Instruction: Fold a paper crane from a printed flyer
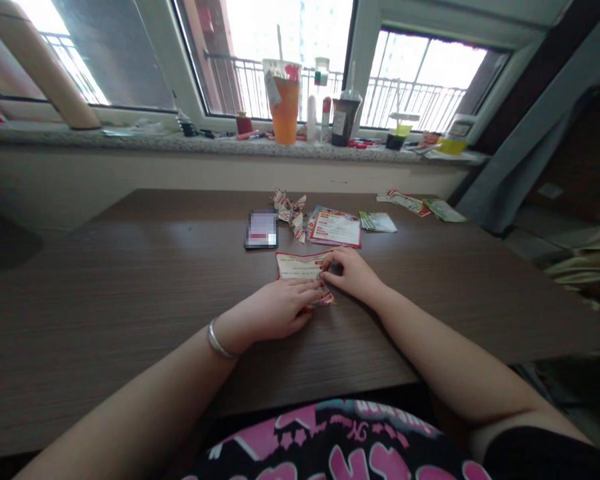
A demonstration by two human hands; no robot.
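A red-and-white printed paper (298, 266) lies partly folded on the dark wooden table (130, 280) in front of me. My left hand (275, 310), with a silver bangle on the wrist, presses flat on the paper's near edge with its fingers together. My right hand (353, 272) rests on the paper's right side, fingers curled and pinching a fold. Both hands touch the same sheet.
A phone (261, 231) lies just beyond the paper. Folded paper shapes (291, 208) and more printed leaflets (335, 228) sit behind it, with others at the far right (405, 201). The window sill (205, 143) holds an orange cup (284, 101), a dark cup (344, 117) and small bottles.
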